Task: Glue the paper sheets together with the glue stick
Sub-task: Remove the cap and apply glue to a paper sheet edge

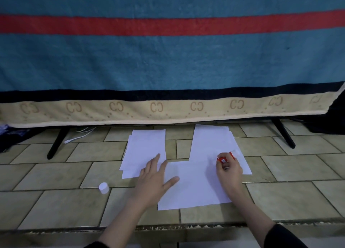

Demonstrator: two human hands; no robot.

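Tiled surface [56, 197], beige-green, dark grout lines. Three lots of white paper on it.

Near sheet [194, 184]: plain white, unmarked, lies flat, turned slightly askew to the tile lines. Nearest the person, between both arms.

Left stack [145, 147]: several white sheets, edges fanned out of line at the left and lower sides. Its lower right corner meets the near sheet under the left hand.

Right stack [212, 145]: white sheets, also slightly fanned at the right edge; its lower part runs against the near sheet, and I cannot tell which lies on top.

Left hand [155, 176]: flat, palm down, fingers straight and spread, thumb out to the right. Presses on the left edge of the near sheet, fingertips reaching onto the left stack.

Right hand [228, 170]: fingers curled round the glue stick [226, 157], gripping its lower part. The stick has a red-orange body with a white label patch and a pale end pointing up and right. It lies tilted low over the paper, at the far right part of the near sheet where the right stack begins. Whether the tip touches paper is unclear; that end is blurred.

White cap [104, 187]: small cylinder, on a bare tile well left of the papers.

Behind: a hanging blanket [168, 61], teal with a red stripe, dark band, beige border with a repeated letter pattern. Black slanted legs [56, 143] under it; a white cable [78, 135] by the left one.
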